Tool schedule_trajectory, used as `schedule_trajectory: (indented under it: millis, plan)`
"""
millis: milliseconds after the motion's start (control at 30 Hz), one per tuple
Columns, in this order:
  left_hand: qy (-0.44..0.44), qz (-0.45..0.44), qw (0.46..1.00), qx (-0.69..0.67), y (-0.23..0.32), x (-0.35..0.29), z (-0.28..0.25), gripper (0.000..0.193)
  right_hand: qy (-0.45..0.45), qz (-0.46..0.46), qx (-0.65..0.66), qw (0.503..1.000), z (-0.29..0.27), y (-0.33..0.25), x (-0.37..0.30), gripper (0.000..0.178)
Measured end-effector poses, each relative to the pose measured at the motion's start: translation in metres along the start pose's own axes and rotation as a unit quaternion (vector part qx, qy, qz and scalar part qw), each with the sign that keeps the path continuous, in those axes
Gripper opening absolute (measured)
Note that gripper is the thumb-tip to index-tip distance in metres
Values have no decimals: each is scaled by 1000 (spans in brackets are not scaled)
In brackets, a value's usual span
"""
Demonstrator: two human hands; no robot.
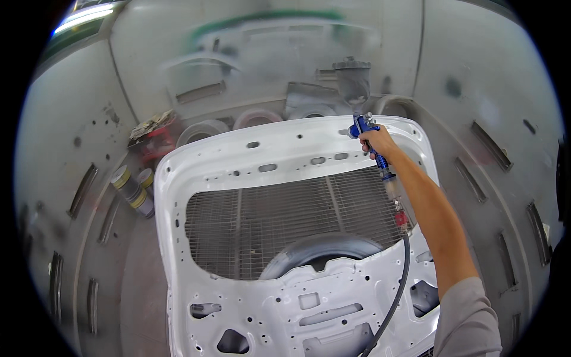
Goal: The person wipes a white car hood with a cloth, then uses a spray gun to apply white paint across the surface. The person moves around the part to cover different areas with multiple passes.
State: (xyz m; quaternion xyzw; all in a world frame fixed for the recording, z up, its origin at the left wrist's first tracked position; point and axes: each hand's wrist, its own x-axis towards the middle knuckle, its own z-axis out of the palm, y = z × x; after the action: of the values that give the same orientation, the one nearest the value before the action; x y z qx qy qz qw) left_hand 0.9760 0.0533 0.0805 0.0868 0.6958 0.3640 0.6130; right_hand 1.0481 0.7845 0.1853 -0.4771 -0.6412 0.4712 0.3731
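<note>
In my right hand (379, 143) is a blue spray gun (364, 126), its handle wrapped by my fingers. A grey paint cup (354, 80) stands upright on top of the gun. From the handle's lower end, past a red fitting (401, 219), a dark air hose (399, 285) hangs down across the panel. The gun points left, over the far edge of a white car tailgate (220, 160) that has a large window opening and several holes. My left hand is out of the picture.
Beneath the tailgate are a floor grate (279, 208) and a tyre (321, 244). At left stand stacked cans (134, 193) and a red box (157, 140) with rags or paper on it. Several tyres (202, 130) line the far wall (267, 53), which carries a green-and-white overspray outline.
</note>
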Motion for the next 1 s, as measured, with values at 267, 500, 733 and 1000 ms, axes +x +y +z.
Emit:
schedule_trajectory:
  millis: [267, 500, 733, 1000]
  plan:
    - [57, -39, 994, -80, -38, -42, -29, 23, -87, 4, 15, 996, 126, -45, -10, 13]
    - [93, -20, 990, -103, -51, -54, -72, 28, -160, -11, 45, 986, 244, -81, -20, 13]
    - [126, 38, 965, -226, -72, -57, -95, 28, -240, -39, 74, 967, 356, -121, -31, 16]
    - [152, 0, 967, -206, -80, -49, -107, 31, -361, -26, 139, 922, 423, -162, -47, 14]
